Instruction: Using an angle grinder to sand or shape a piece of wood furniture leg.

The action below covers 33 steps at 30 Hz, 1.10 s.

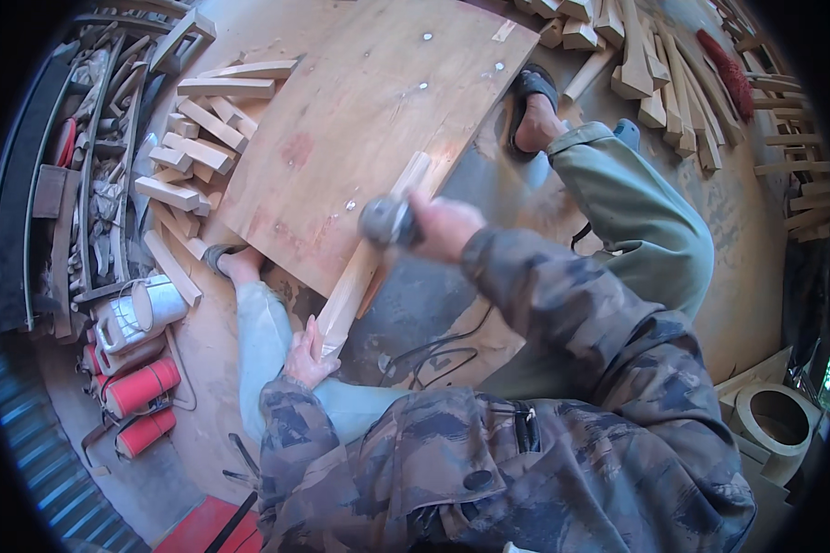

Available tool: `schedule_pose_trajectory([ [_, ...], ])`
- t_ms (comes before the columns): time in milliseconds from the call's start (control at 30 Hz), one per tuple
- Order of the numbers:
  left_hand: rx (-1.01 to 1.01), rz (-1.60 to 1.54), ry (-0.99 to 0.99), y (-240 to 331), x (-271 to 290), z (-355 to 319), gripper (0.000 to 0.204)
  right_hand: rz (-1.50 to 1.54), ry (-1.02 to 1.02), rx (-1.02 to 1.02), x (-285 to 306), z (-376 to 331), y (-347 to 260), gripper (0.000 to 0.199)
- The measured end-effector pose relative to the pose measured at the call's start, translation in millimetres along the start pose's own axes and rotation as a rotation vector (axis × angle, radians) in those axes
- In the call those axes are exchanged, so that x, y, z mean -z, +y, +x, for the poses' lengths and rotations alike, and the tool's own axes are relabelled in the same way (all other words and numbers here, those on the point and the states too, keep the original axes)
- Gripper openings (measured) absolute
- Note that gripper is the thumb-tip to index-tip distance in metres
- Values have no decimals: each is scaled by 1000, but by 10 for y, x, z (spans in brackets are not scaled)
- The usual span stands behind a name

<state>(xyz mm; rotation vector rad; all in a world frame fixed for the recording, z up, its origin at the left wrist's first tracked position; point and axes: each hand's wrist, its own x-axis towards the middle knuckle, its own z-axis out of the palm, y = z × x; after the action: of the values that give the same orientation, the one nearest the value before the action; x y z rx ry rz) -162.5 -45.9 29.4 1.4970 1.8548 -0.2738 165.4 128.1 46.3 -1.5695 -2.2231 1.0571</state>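
A long pale wooden piece (346, 300) lies slanted along the edge of a wide plywood board (341, 120), its near end reaching past the board toward my lap. Around that near end my left hand (311, 358) is closed, thumb and fingers on its sides. My right hand (444, 226) grips a round grey power sander (387, 221), smeared by motion, over the middle of the wood. The sander's underside is hidden, so contact with the wood cannot be made out. A dark cord (452, 348) loops on the floor near my legs.
Cut wooden blocks (198, 152) are piled left of the board. Shaped wooden legs (655, 74) lie at the far right. A metal paint can (157, 302) and red cylinders (143, 387) stand at the left. My feet flank the board.
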Motion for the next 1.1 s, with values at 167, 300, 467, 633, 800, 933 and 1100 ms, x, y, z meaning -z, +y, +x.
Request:
schedule_pose_trajectory([
  [167, 12, -9, -8, 44, -15, -3, 110, -37, 182, -234, 563, 335, 659, 63],
  [300, 13, 10, 11, 24, -61, -18, 108, 14, 139, -157, 256, 184, 468, 65],
  [467, -12, 80, 111, 24, -211, -61, 107, 2, -107, 77, -102, -207, -76, 59],
  [633, -36, 170, 237, 86, -303, -107, 106, -58, 107, -64, 234, 4, 266, 56],
  [800, -22, 192, 230, 204, -319, -132, 100, -46, 202, -285, 555, 278, 597, 58],
  [933, -2, 266, 288, 230, -354, -136, 101, -59, 34, -123, 161, -11, 300, 64],
  [1100, 12, 295, 308, 250, -345, -137, 102, -8, -83, -5, 151, -59, 89, 62],
])
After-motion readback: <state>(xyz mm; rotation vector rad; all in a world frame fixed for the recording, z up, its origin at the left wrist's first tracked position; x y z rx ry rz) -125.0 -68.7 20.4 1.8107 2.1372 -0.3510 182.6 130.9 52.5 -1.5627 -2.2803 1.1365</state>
